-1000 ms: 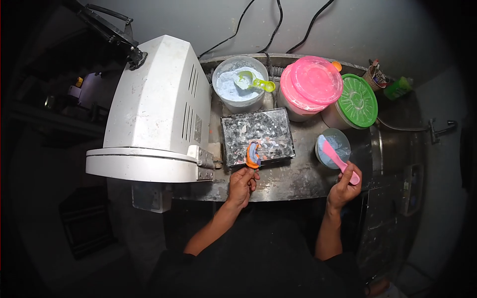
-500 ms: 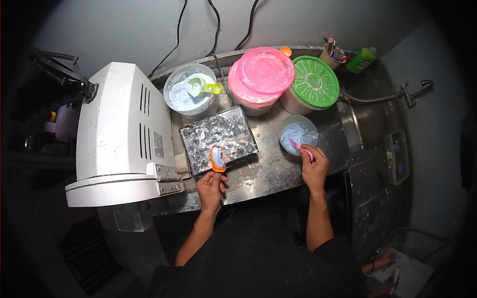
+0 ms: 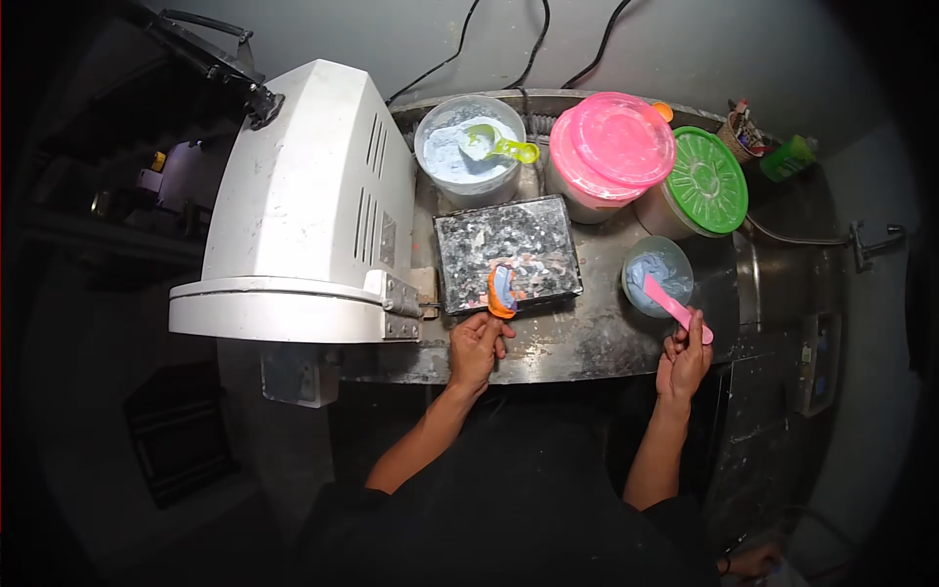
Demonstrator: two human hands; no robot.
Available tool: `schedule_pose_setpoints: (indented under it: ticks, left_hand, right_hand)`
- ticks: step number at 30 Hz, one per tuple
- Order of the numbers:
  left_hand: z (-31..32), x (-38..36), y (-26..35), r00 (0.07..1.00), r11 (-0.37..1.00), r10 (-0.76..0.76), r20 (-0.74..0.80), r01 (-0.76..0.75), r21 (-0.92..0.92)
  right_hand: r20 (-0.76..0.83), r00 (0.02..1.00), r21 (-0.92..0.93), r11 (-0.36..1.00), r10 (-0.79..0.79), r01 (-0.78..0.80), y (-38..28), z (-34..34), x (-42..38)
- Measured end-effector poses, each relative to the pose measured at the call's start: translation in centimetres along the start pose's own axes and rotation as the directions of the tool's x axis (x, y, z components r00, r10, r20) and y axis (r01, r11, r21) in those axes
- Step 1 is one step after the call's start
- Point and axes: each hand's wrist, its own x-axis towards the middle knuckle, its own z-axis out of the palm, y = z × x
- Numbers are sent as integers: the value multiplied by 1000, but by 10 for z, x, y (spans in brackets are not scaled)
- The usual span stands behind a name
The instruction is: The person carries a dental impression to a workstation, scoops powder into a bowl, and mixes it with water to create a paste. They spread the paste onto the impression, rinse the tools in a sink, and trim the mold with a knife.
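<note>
My left hand [image 3: 474, 352] is closed, pinching the base of an orange mold [image 3: 502, 293] with pale blue paste in its hollow. The mold is at the front edge of a black, paste-spattered box [image 3: 509, 240]. On the right, my right hand [image 3: 685, 360] has its fingers at the handle end of a pink spatula [image 3: 668, 301]. The spatula's blade rests in a translucent mixing bowl [image 3: 682, 264], over smeared blue paste [image 3: 646, 269].
Behind the box stands a tub of pale powder [image 3: 430, 166] with a green scoop [image 3: 514, 149]. Pink-lidded [image 3: 621, 142] and green-lidded [image 3: 704, 181] tubs sit beside it. A white machine [image 3: 293, 196] bounds the left side. Another person's hand [image 3: 753, 561] shows at lower right.
The view has swung, so the bench appears farther right. My right hand has shifted down to the spatula's handle end, exposing more of it. My left hand still holds the mold by the box.
</note>
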Motion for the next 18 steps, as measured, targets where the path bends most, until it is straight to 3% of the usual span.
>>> schedule_pose_setpoints:
  ticks: [8, 13, 16, 18]
  left_hand:
    - [-2, 1, -2, 999, 999, -16, 41, 18, -47]
    - [1, 1, -1, 1000, 999, -4, 28, 5, -49]
    - [0, 1, -2, 1000, 999, 8, 13, -7, -51]
    - [1, 1, -3, 1000, 999, 18, 11, -18, -45]
  right_hand:
    - [284, 959, -235, 969, -8, 77, 26, 67, -57]
    - [457, 871, -440, 806, -177, 395, 42, 103, -84]
    - [670, 620, -380, 530, -407, 758, 31, 113, -93]
    - [726, 516, -317, 445, -455, 838, 31, 114, -95]
